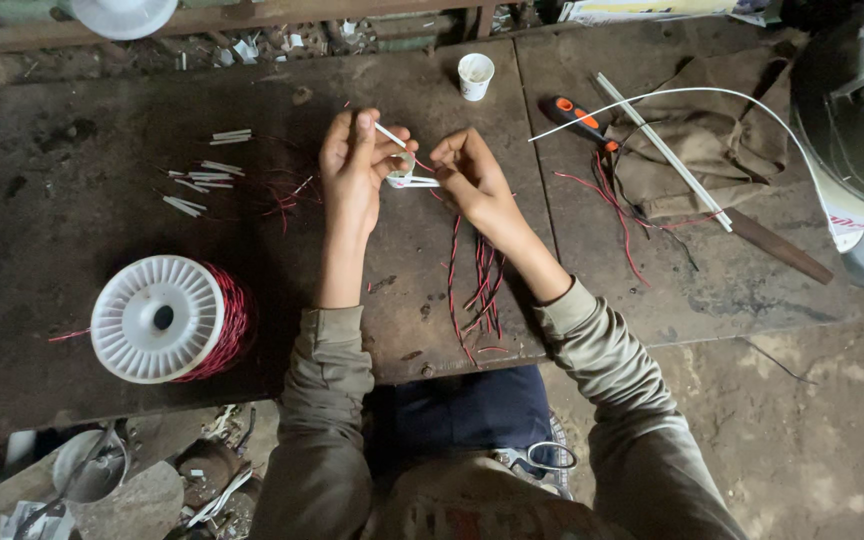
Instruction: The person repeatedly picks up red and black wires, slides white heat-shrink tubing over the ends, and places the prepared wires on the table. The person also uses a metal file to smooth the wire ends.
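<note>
Both hands meet over the middle of the dark desk. The left hand has its grip closed on a thin white tube, pinched between thumb and fingers and slanting up to the left. The right hand has its fingers curled in, pinching another white tube that lies roughly level between the two hands. A small pale thing sits between the hands beside these tubes; what it is cannot be told. Red wires run down from the hands along the desk, between the forearms, toward the near edge.

Left of the hands lie scattered short white tube pieces. Nearer the person on the left stands a white spool wound with red wire. Beyond the hands stands a small white cup. To the right lie an orange-and-black tool, a long white rod, a brown cloth and more loose red wire. Scissors rest on the person's lap.
</note>
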